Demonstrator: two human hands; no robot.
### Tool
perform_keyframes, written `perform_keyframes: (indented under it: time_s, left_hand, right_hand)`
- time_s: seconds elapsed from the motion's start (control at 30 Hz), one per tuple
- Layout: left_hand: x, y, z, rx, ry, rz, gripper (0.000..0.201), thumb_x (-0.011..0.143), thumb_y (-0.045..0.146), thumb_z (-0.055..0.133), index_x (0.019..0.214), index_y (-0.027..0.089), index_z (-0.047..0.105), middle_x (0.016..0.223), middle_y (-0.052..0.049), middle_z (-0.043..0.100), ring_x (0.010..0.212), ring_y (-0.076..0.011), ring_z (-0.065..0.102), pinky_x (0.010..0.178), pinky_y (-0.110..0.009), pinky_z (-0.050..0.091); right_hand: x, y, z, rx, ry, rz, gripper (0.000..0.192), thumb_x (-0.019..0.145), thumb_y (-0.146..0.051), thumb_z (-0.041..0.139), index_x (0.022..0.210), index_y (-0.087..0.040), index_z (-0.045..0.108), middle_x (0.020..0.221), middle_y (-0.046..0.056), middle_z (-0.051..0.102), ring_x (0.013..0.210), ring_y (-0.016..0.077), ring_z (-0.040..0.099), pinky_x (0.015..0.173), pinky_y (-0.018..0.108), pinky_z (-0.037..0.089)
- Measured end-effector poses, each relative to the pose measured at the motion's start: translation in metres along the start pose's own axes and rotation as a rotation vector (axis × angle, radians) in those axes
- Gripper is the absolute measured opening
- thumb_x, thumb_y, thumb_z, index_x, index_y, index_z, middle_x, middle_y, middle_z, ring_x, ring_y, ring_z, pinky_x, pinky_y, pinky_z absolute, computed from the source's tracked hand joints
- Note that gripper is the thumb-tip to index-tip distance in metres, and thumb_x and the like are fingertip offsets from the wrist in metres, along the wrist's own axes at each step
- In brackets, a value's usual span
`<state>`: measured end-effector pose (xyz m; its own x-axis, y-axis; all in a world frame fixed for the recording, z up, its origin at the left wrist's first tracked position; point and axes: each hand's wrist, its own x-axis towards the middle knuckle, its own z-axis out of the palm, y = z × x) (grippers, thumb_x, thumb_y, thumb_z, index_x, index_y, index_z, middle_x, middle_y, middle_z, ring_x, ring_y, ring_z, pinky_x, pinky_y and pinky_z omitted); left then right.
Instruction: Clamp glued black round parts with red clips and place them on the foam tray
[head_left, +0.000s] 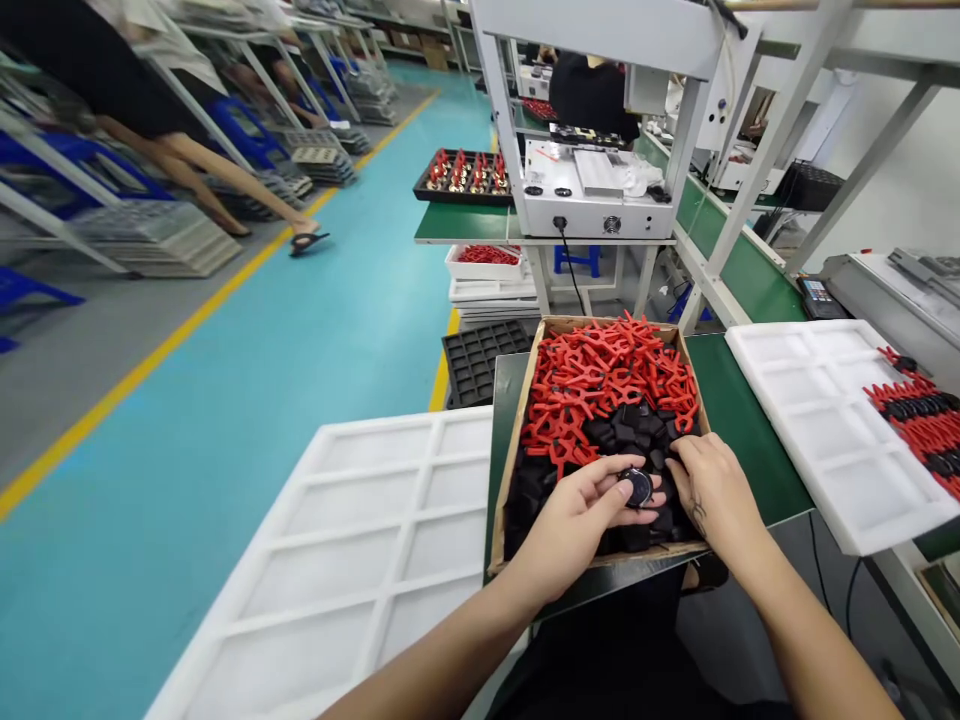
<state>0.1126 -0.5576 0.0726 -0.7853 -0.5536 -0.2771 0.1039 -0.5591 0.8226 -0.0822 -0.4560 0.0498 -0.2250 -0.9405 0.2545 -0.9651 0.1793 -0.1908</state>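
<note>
Left hand [574, 520] pinches small round black part [638, 487]; right hand [709, 490] rests curled on black pieces in shallow cardboard box [517, 440]; loose pinch could drop it back among them.

Both hands low, close together: left hand [577, 520] pinching, right hand [712, 490] palm-down

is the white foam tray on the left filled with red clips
No. The white foam tray on the left shows bare compartments; the red clips lie in the cardboard box.
</note>
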Motion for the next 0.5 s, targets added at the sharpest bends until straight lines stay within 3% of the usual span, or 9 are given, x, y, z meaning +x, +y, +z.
perform_keyframes:
  time_s: [0.17,0.37,0.43,0.5]
  left_hand:
    - [0.001,-0.001,-0.002,-0.071,-0.017,0.009,0.047,0.086,0.048,0.089,0.114,0.014,0.071,0.106,-0.015,0.084,0.102,-0.0318,0.081,0.093,-0.047,0.065]
    - [0.003,-0.004,-0.008,0.113,0.017,0.111,0.035,0.096,0.042,0.079,0.118,0.016,0.074,0.106,-0.013,0.085,0.086,-0.0168,0.075,0.073,-0.024,0.056]
    - [0.002,-0.004,-0.008,0.111,-0.01,0.113,0.038,0.096,0.044,0.08,0.121,0.015,0.074,0.109,-0.013,0.085,0.079,-0.015,0.074,0.071,-0.024,0.057]
    - [0.0,-0.002,-0.005,0.05,-0.072,0.077,0.042,0.093,0.046,0.083,0.118,0.015,0.073,0.111,-0.014,0.084,0.084,-0.0192,0.078,0.076,-0.03,0.063]
  right_hand:
    - [-0.001,0.001,0.001,0.0,-0.007,-0.001,0.013,0.107,-0.017,0.055,0.099,-0.022,0.065,0.095,0.009,0.074,0.093,0.0303,0.063,0.085,0.042,0.049]
    - [-0.009,0.0,-0.01,0.299,0.164,0.053,0.009,0.105,-0.025,0.064,0.113,-0.023,0.066,0.106,0.009,0.075,0.098,0.0282,0.069,0.088,0.042,0.056]
    - [-0.016,-0.003,-0.021,0.413,0.22,0.094,0.012,0.104,-0.027,0.067,0.116,-0.024,0.067,0.108,0.009,0.075,0.096,0.0255,0.071,0.085,0.039,0.059]
    - [-0.022,-0.009,-0.034,0.492,0.241,0.11,0.013,0.103,-0.027,0.069,0.116,-0.025,0.069,0.111,0.008,0.075,0.095,0.0235,0.072,0.084,0.036,0.06]
